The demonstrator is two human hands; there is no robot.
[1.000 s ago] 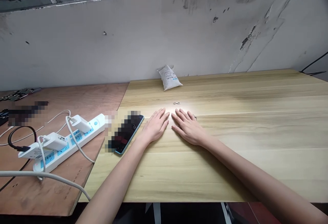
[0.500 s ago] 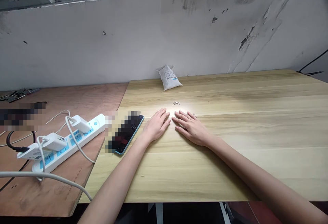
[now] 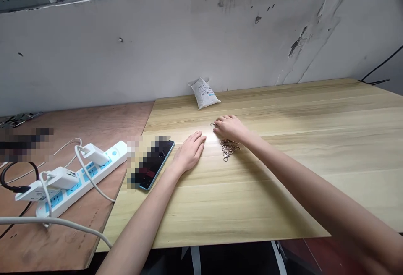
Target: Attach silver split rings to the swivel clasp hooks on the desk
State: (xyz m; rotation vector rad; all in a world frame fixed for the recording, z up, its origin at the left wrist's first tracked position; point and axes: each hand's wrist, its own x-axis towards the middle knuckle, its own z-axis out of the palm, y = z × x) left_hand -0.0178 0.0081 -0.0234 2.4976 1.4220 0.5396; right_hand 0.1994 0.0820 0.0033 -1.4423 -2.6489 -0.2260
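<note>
Resting palm-down on the desk [image 3: 204, 203] near the phone [image 3: 158, 165], your left hand [image 3: 189, 150] stretches its fingers, nothing visible in its grasp. Beside it, a pile of metal clips [image 3: 228, 146] sits newly uncovered: your right hand [image 3: 229, 127] has moved forward, curled fingers bringing a lone clip [image 3: 212, 124] within reach; any grip is impossible to tell.

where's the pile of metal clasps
In the head view, the metal clasps lie on the light wooden table, just below the right hand, right of the left hand.
</note>
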